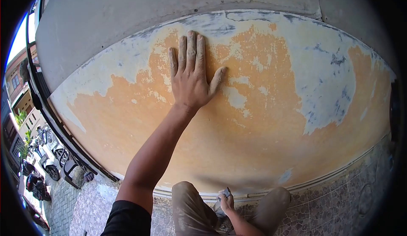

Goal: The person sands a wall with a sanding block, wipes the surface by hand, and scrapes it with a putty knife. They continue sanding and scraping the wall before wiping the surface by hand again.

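Note:
My left hand [188,77] lies flat on the wall [140,121], palm against it, with fingers and thumb spread and dusted white. Around it the wall is patchy: orange paint shows through pale, scraped or filled areas with grey streaks along the top. Low down between my knees, my right hand [227,203] is closed on a small grey piece [227,191] that looks like folded sandpaper. That hand is apart from the wall's upper patches, close to its base. Its inner fingers are partly hidden.
A grey panel [169,13] meets the painted wall along its curved top edge. My dusty knees [186,198] are bent near the wall's base. Patterned tiles [313,210] cover the floor. At the left are a dark metal frame [55,123] and parked motorbikes [44,153] outside.

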`<state>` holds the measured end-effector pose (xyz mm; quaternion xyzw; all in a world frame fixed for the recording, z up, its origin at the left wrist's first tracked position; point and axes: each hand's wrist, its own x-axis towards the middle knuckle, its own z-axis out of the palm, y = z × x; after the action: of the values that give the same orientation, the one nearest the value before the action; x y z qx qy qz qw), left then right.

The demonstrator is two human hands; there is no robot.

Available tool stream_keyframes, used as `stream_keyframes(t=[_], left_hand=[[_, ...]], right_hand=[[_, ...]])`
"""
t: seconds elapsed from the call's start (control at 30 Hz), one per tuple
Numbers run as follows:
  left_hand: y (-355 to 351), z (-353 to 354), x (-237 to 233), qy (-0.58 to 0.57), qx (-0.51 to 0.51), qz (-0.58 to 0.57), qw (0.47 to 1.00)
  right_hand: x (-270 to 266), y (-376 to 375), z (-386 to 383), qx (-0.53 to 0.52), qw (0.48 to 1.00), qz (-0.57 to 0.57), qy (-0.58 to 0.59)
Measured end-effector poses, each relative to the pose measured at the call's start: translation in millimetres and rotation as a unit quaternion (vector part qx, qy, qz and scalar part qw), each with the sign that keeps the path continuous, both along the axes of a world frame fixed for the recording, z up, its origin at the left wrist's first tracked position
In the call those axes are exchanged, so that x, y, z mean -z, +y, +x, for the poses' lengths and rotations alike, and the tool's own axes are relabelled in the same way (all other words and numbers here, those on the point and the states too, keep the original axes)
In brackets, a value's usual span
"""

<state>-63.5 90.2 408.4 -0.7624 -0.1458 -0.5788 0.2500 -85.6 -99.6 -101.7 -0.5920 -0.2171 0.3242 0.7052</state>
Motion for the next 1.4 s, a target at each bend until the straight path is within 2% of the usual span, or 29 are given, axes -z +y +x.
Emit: stream_keyframes(t=[0.03,0.4,0.47,0.53,0.67,0.73,1.13,1.2,1.23,1.3,1.33,1.37,1.4], left_hand=[[-1,-1,10,0.009,-0.002,0.002,1.000],[-2,-6,160,0.105,0.031,-0.001,0.994],[-6,-6,173,0.120,0.045,0.009,0.992],[-11,-8,171,0.134,0.052,-0.013,0.990],[-39,-5,132,0.176,0.062,-0.066,0.980],[-46,5,127,0.179,0.076,-0.067,0.979],[-47,14,153,0.198,0.097,-0.068,0.973],[-51,15,151,0.171,0.087,-0.053,0.980],[-59,19,149,0.147,0.109,-0.068,0.981],[-74,39,126,0.125,0.217,-0.069,0.966],[-83,56,111,0.101,0.265,-0.062,0.957],[-91,74,96,0.058,0.297,-0.045,0.952],[-99,93,77,0.020,0.329,-0.034,0.944]], right_hand=[[1,0,0,0.011,0.999,0.018,-0.027],[9,-6,8,0.025,0.999,0.025,0.039],[9,-5,6,0.023,0.998,0.029,0.042],[11,-3,7,0.016,0.999,0.044,0.026],[25,3,6,0.011,1.000,0.025,0.007],[30,4,3,0.010,1.000,0.026,0.000],[11,-5,9,0.029,0.999,0.027,0.004],[7,-8,9,0.036,0.999,0.028,0.025],[4,-7,10,0.028,0.998,0.025,0.043],[-4,-9,10,0.020,1.000,0.004,0.011],[-1,-10,10,0.006,0.998,-0.032,0.054],[-3,-12,9,0.007,1.000,-0.022,-0.018],[-7,-13,5,0.021,0.998,-0.047,0.042]])
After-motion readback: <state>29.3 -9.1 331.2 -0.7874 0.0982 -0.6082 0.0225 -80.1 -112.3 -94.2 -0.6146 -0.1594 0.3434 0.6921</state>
